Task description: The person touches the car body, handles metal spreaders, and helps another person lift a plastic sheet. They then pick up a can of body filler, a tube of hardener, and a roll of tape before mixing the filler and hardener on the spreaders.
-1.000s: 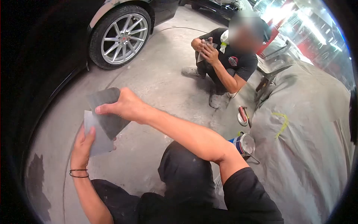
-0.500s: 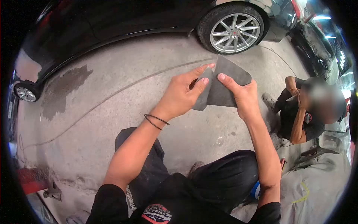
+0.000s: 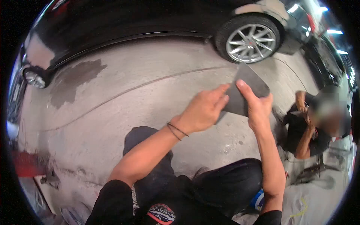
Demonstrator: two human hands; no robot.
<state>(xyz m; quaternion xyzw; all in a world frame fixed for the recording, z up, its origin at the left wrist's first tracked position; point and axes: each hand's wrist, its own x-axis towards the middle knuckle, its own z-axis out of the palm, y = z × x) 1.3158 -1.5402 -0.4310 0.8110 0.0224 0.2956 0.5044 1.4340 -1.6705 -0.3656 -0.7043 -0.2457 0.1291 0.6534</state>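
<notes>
Both hands are raised in front of the crouching person, above the bare concrete floor (image 3: 123, 97). The dark grey flexible abrasive sheet (image 3: 245, 90) is held in the air between them. Right hand (image 3: 258, 107): grip closed on the sheet's lower right part, thumb pressed flat on its face. Left hand (image 3: 204, 108): fingers lie over the sheet's left edge, grip closed on it; black bands circle that wrist. Behind the sheet, a black car with a silver spoked wheel (image 3: 251, 42). At right, a second person (image 3: 313, 125) in a black shirt squats, hands together near the chest.
</notes>
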